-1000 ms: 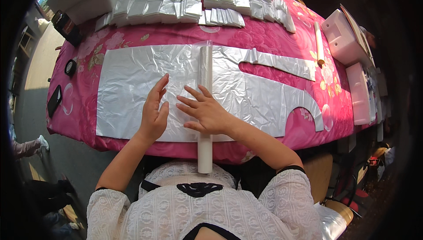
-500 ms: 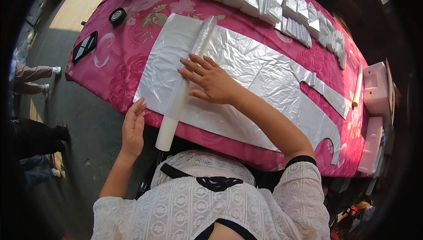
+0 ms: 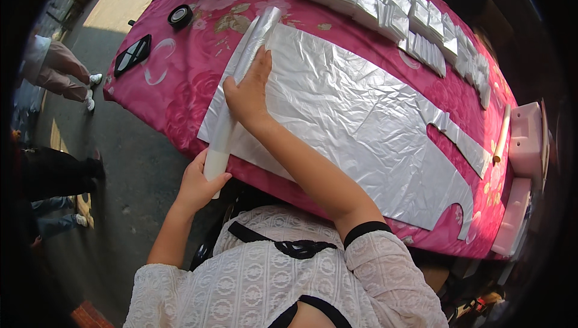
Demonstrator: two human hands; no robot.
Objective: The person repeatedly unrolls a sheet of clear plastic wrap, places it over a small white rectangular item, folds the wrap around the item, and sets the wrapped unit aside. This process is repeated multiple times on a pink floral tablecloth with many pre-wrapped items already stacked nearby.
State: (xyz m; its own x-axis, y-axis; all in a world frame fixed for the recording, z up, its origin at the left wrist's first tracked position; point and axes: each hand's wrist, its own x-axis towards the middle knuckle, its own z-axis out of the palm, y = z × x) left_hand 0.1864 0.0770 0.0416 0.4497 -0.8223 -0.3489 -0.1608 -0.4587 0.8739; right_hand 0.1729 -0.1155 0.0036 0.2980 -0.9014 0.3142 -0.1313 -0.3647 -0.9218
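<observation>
My left hand closed round near end of roll. My right hand lies across roll's middle; cannot tell whether it grips. Roll sits over left part of plastic sheet, on pink tablecloth. I judge: roll best held square to sheet's edge, pressure even at both hands.

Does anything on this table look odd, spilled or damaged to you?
I see no spill or tear. Two small oddities: the silvery plastic sheet is creased across much of its surface rather than smooth, and the near end of the pale roll, held by the left hand, juts past the edge of the pink tablecloth.
</observation>
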